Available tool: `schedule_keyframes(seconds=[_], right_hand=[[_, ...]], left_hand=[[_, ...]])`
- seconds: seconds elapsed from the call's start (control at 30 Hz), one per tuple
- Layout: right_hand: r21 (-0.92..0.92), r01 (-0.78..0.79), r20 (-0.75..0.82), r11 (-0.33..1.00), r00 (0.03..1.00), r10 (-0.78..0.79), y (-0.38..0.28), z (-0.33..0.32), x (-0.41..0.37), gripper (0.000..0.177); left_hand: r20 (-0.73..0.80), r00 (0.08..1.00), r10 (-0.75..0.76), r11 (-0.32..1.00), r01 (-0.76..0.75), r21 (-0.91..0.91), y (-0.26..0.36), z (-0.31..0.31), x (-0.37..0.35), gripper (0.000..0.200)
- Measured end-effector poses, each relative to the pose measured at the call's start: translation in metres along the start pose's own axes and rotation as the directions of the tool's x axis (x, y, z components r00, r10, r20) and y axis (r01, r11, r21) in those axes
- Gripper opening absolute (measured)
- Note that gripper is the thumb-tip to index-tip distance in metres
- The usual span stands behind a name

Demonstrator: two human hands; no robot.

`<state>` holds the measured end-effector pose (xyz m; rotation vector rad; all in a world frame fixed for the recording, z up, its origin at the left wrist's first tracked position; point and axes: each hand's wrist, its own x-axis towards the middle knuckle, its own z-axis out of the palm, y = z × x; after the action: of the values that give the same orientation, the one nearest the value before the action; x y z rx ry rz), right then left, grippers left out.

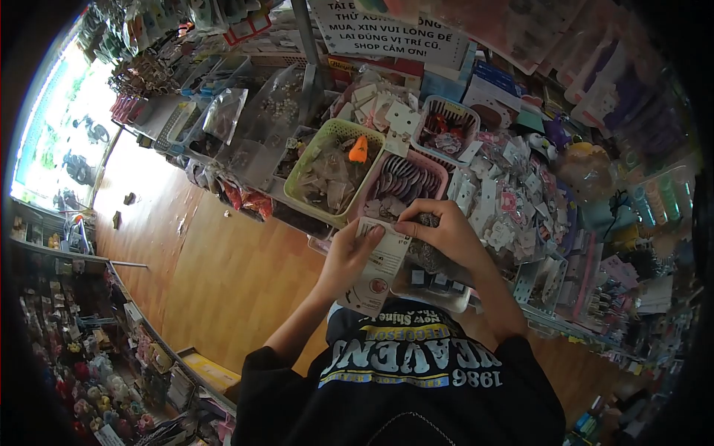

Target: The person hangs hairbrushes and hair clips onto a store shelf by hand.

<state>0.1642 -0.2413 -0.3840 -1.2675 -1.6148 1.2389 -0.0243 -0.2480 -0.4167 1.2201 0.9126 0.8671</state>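
Observation:
A white printed card (381, 266) with a round reddish picture hangs between my two hands, in front of my black shirt. My left hand (349, 256) is closed on the card's left side, thumb on its face. At the card's top right corner, my right hand (439, 229) pinches with thumb and forefinger. Just beyond the hands sits a pink basket (445, 177) of dark striped flat pieces. Beside it is a yellow-green basket (303, 167) holding clear plastic packets and an orange piece (359, 149).
A small basket (474, 119) stands behind the pink one. Piles of carded packets (506, 197) cover the shelf to the right. A printed sign (387, 36) hangs at the top. Wooden floor (223, 260) shows at left, beside a lower rack of small goods (97, 372).

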Motion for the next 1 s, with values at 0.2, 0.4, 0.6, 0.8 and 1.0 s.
schedule_keyframes(seconds=[0.2, 0.4, 0.6, 0.8, 1.0], right_hand=[[0.227, -0.208, 0.140, 0.952, 0.974, 0.180, 0.005, -0.005, -0.001, 0.020], [0.318, -0.326, 0.212, 0.890, 0.940, 0.268, 0.006, 0.000, -0.002, 0.020], [-0.221, 0.205, 0.081, 0.954, 0.978, -0.191, -0.011, 0.006, -0.007, 0.019], [-0.128, 0.147, -0.075, 0.981, 0.985, -0.157, 0.000, 0.023, -0.011, 0.020], [-0.151, 0.166, -0.170, 0.975, 0.967, -0.191, 0.010, 0.030, -0.012, 0.016]], left_hand=[[-0.007, 0.999, 0.040, 0.997, -0.039, 0.072, 0.002, 0.008, -0.008, 0.021], [0.005, 0.999, 0.053, 0.994, -0.053, 0.097, 0.008, 0.004, -0.013, 0.018], [-0.111, 0.986, 0.124, 0.981, -0.105, 0.164, -0.002, 0.002, -0.013, 0.017], [-0.279, 0.954, 0.110, 0.993, -0.094, 0.071, 0.000, 0.009, -0.014, 0.019], [-0.233, 0.971, -0.061, 0.995, 0.078, 0.067, -0.002, 0.000, -0.006, 0.019]])
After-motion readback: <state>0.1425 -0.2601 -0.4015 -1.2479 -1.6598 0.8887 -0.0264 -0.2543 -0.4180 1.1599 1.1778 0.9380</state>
